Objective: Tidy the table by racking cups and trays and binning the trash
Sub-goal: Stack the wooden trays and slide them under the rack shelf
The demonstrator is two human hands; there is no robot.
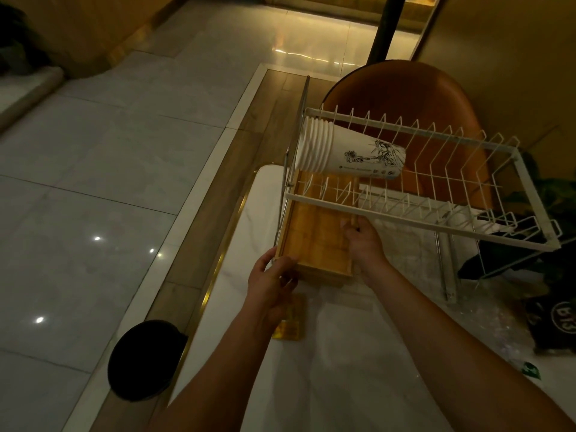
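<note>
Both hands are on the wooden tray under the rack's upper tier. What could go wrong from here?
1. The stack of paper cups lies on its side on the rack, right above the wooden tray; jolting the rack could roll it off.
2. The left hand and right hand hold the tray close to the table's left edge; a skewed push might shove the rack toward it.

Glossy tiled floor [93, 182], brown chair [405, 95], dim warm light

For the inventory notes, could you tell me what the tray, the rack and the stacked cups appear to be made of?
Tray: looks like bamboo or pale wood, visible strip grain, matt.
Rack: thin metal wire, seemingly white-coated.
Cups: probably paper, white, rolled rims, printed drawing.
</note>
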